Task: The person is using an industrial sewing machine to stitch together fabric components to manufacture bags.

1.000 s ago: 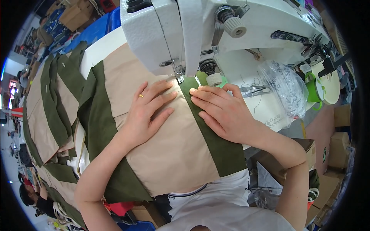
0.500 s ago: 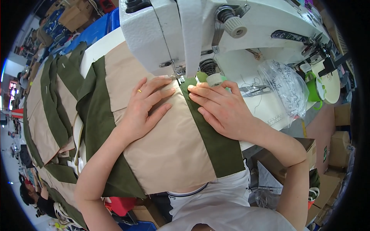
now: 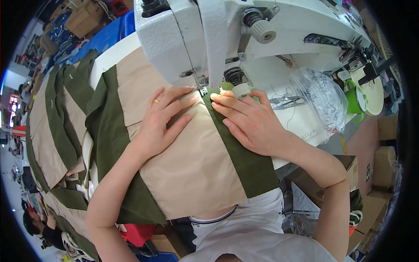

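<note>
A beige fabric panel point(image 3: 192, 170) with a dark green strip point(image 3: 248, 168) along its right side lies under the presser foot point(image 3: 202, 91) of a white sewing machine point(image 3: 170, 48). My left hand point(image 3: 159, 122) rests flat on the beige part, fingers spread and pointing at the foot. On the green strip lies my right hand point(image 3: 248, 120), its fingers stretched out just right of the foot. The seam between the two colours runs from the foot toward my lap. The needle's tip is too small to make out.
More green and beige pieces point(image 3: 59, 118) are heaped at the left. Right of the machine's needle area lie thread snips point(image 3: 286, 102), a clear plastic bag point(image 3: 321, 98) and a green mug point(image 3: 355, 102). Cardboard boxes point(image 3: 384, 168) stand at the far right. Another person point(image 3: 41, 225) sits at the lower left.
The fabric has slid slightly away from me toward the presser foot, its near edge shifting with it. Both hands have moved forward a little along with it, staying flat.
</note>
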A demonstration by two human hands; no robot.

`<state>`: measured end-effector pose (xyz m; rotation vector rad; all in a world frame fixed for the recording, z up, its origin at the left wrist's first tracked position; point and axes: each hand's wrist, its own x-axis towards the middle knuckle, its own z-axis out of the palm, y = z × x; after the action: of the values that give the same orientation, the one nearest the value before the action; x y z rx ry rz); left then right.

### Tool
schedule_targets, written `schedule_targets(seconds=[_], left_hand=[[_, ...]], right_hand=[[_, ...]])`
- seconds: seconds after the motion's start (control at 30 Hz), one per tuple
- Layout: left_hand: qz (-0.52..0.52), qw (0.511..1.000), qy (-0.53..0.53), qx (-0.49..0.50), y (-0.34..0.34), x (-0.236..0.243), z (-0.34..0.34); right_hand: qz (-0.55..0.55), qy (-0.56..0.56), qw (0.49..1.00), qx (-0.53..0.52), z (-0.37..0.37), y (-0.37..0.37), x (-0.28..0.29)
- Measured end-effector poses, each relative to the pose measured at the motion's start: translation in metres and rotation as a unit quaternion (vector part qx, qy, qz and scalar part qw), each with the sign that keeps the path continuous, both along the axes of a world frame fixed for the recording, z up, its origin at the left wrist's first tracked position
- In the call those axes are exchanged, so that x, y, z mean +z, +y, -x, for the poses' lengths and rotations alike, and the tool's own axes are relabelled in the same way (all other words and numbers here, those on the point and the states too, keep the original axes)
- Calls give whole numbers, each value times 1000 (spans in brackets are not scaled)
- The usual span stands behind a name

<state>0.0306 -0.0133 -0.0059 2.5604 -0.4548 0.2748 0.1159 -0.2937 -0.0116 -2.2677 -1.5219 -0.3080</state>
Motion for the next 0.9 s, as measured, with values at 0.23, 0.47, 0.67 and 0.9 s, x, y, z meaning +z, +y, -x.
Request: schedule_targets(seconds=[0.23,0.47,0.67,0.9], left_hand=[[0,1000,11,6,-1,2,-1],[-53,997,45,32,-7,16,5],[-67,997,38,16,-42,14,34],[-33,999,33,17,-35,2,34]], right_hand=[[18,34,999,0,-2,-2,-3],[-53,52,997,26,1,-6,-3],[-75,63,994,56,6,-14,-2],[-75,25,996,45,8,-12,-3]])
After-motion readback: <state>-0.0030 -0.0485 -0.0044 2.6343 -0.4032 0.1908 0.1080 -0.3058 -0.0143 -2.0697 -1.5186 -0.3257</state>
